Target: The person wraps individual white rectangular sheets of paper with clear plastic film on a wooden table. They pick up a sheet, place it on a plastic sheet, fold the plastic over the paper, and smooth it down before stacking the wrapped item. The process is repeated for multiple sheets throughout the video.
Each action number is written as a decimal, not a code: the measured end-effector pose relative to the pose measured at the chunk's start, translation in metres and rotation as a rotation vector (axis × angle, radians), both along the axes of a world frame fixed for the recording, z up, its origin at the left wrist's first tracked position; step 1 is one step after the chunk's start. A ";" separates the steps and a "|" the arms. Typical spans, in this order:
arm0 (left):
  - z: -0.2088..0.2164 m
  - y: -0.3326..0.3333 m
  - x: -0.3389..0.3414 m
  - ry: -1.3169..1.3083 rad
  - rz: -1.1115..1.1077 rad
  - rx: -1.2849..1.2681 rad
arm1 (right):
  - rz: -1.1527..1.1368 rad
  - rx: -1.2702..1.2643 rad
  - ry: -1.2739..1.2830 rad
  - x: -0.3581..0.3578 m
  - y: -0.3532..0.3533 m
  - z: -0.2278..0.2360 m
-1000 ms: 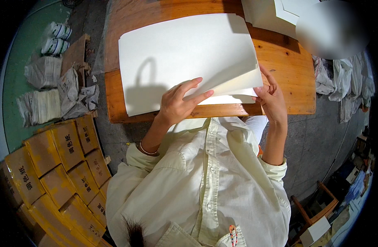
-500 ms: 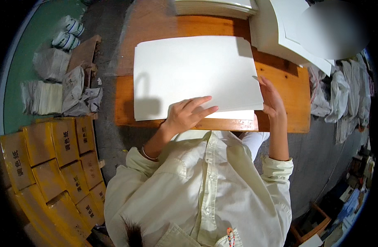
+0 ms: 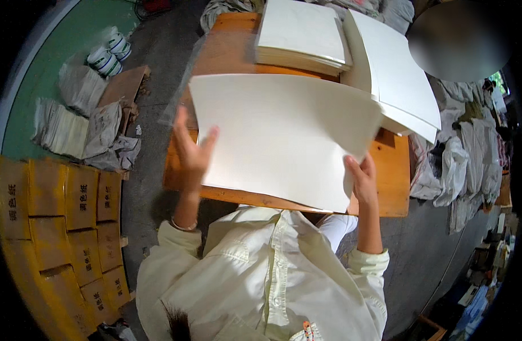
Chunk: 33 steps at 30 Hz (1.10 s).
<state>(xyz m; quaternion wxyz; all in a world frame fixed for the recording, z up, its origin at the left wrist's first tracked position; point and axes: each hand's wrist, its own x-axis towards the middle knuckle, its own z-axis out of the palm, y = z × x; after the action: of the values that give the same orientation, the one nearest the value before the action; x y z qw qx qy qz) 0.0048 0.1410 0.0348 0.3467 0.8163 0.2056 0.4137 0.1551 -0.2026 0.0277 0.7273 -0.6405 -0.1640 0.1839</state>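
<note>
Large white sheets of paper lie in front of me over a wooden table. Their right side is lifted and bowed upward. My right hand grips that side near its front corner, thumb on top and fingers hidden beneath. How many sheets it holds cannot be made out. Beside the left edge, my left hand is open, a little blurred, with its thumb and fingers spread and the thumb just over the paper's edge.
Behind the sheets stands a thick paper stack, with another curved white stack to its right. Yellow-taped cartons are piled at left. Wrapped bundles and white tubs sit farther back; crumpled plastic sacks lie at right.
My left hand has gone from the front edge to the left edge of the paper. My right hand has taken hold of the right side and raised it. The view has shifted.
</note>
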 end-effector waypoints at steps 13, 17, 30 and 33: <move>-0.012 0.040 -0.004 -0.119 -0.511 -0.726 | -0.137 0.175 -0.034 -0.001 -0.034 0.011; -0.023 0.030 -0.008 -0.034 -0.582 -0.704 | -0.103 0.108 -0.092 0.002 -0.042 -0.008; -0.042 0.048 -0.021 0.023 -0.793 -0.659 | -0.016 -0.010 -0.038 -0.019 -0.054 0.006; -0.053 0.044 -0.021 -0.117 -0.775 -0.774 | -0.019 -0.042 -0.030 -0.025 -0.051 0.009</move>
<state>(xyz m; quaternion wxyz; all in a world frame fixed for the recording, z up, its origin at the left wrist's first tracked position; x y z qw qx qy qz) -0.0161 0.1846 -0.0183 0.7594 0.6208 0.0077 0.1946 0.1302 -0.2538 0.0363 0.7129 -0.6599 -0.1650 0.1706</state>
